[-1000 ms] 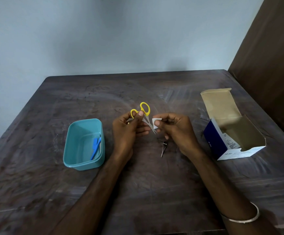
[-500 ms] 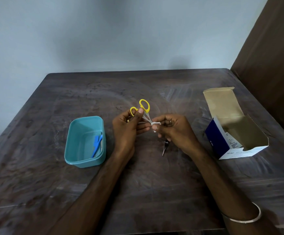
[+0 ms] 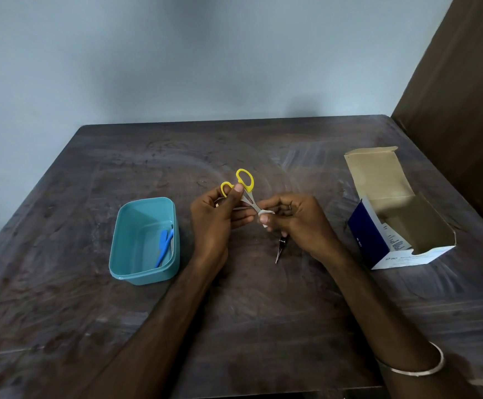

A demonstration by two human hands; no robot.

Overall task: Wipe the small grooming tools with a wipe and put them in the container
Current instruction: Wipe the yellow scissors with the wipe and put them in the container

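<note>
L hand fingers grip scissors by yellow handles; R hand fingers pinch wipe round blades. Teal container left on tabletop.

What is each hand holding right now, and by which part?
Left hand grips the scissors by the yellow handles; right hand pinches the wipe around the blades.
</note>
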